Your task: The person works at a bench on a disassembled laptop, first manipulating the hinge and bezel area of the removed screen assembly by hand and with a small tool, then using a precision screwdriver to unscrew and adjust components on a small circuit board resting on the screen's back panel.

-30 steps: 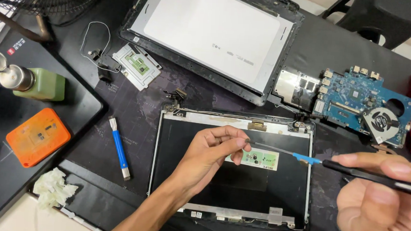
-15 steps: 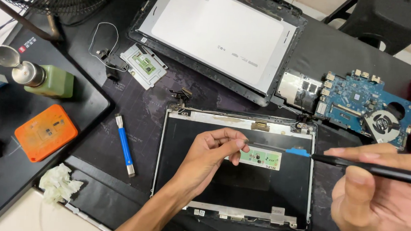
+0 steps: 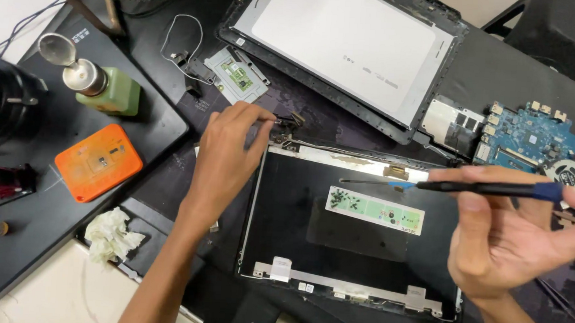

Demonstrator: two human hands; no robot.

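Observation:
A black laptop lid shell point(image 3: 295, 248) lies open-side up in front of me, with a pale green magnetic strip point(image 3: 375, 209) holding several tiny screws inside it. My left hand point(image 3: 224, 158) reaches over the shell's upper left corner and pinches a small dark hinge part point(image 3: 290, 120) with thumb and forefinger. My right hand point(image 3: 515, 242) holds a black and blue screwdriver point(image 3: 459, 187) level, its tip pointing left above the strip.
A screen panel in its frame point(image 3: 348, 42) lies at the back. A blue circuit board with fan point(image 3: 541, 140) sits right. A small green board point(image 3: 236, 75), a green bottle point(image 3: 102, 87), an orange box point(image 3: 98, 162) and crumpled tissue point(image 3: 113, 235) lie left.
My left hand has left the green strip and moved up and left to the shell's corner, where it pinches the hinge part. The screwdriver stays level above the shell.

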